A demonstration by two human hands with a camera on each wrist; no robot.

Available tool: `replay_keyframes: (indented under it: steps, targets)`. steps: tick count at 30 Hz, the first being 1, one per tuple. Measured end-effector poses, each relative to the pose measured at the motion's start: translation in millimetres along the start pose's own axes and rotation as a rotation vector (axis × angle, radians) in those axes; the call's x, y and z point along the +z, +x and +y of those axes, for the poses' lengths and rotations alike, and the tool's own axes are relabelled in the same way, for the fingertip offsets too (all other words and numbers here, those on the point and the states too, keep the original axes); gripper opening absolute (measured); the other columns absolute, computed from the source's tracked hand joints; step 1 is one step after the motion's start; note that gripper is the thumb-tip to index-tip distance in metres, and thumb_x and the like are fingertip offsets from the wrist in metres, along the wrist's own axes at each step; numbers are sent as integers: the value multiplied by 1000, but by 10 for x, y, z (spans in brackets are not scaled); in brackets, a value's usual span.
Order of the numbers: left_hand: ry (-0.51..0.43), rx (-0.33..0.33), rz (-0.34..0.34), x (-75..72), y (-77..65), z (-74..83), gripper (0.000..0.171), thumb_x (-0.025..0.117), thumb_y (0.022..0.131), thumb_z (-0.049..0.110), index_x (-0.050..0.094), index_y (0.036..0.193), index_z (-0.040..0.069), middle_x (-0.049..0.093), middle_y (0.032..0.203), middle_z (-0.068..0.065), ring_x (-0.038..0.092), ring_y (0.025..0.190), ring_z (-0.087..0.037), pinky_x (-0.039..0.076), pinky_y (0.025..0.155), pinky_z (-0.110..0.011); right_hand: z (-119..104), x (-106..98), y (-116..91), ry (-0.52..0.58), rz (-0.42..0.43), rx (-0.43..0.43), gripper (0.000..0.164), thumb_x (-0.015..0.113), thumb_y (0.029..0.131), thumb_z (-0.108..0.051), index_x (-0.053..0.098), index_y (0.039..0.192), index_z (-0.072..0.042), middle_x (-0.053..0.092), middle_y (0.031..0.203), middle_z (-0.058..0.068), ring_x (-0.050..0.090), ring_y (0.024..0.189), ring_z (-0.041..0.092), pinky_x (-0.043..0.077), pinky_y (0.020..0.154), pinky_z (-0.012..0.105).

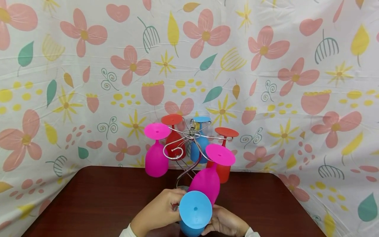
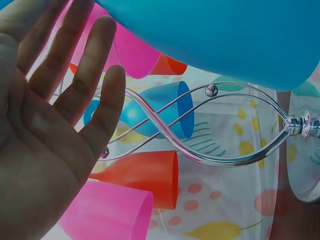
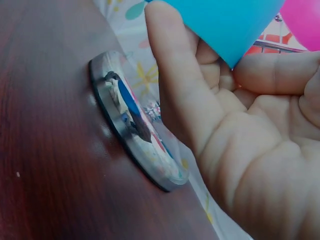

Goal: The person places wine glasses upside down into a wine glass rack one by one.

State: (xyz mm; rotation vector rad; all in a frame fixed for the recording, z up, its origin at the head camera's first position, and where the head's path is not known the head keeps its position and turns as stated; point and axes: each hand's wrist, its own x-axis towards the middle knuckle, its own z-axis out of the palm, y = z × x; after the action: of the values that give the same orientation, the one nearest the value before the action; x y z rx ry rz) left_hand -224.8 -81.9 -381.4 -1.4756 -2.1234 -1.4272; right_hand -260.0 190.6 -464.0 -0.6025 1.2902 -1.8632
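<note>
A blue plastic goblet [image 1: 195,210] is upside down at the front, its round foot facing up. My left hand [image 1: 161,209] holds it from the left near the foot, thumb and forefinger partly hidden. In the left wrist view, the other fingers of this hand [image 2: 60,120] stretch out below the blue bowl [image 2: 225,40]. My right hand [image 1: 226,220] grips the bowl's lower part from the right; the right wrist view shows its fingers [image 3: 172,55] bent against the blue plastic. Just behind is a silver wire goblet rack [image 1: 192,133].
Upside-down pink [image 1: 157,158], red [image 1: 176,144] and blue [image 1: 199,148] goblets hang around the rack. Its round shiny base [image 3: 135,120] stands on the dark wooden table [image 1: 97,197]. A floral cloth [image 1: 189,65] hangs behind.
</note>
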Motion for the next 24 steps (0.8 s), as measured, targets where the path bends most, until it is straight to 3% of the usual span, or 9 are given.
replay_keyframes:
  steps: [5,7,12,19,22,24]
  targets:
    - [-18,0,-15,-6,5,3,11,69,96,10,68,88,18,60,85,6,49,82,-3,52,67,-25,19,5,13,-11,11,9,50,46,106,-15,31,150,4,63,126,13,66,107,25,54,91,41]
    - [-28,-12,-20,-18,-1,10,6,68,97,12,70,98,18,64,93,7,51,85,-4,53,72,-25,24,3,24,-19,3,14,48,45,107,-15,32,149,3,64,126,13,65,108,25,54,91,40]
    - [-40,-54,-31,-49,-16,29,17,67,97,13,71,113,18,66,101,8,52,87,-5,53,76,-26,33,-16,49,-44,-23,15,43,43,108,-17,36,146,1,65,123,13,65,108,25,54,92,40]
    - [-35,-17,-21,-64,-23,30,26,67,98,17,68,125,13,69,114,4,63,105,-11,55,88,-32,18,-64,62,-104,-49,3,41,44,108,-20,41,145,-2,67,119,9,66,105,20,53,92,37]
    - [-12,2,-10,-75,-23,27,27,67,98,17,68,126,13,69,116,3,63,109,-13,54,90,-34,7,-86,56,-174,-10,7,35,45,108,-21,49,137,-3,69,112,6,67,100,17,54,91,35]
    - [5,10,-9,-89,-24,26,27,66,99,17,68,125,13,68,117,3,63,109,-13,54,91,-34,-7,-93,54,-227,61,-5,31,46,107,-20,52,133,-3,69,107,6,67,97,17,54,89,36]
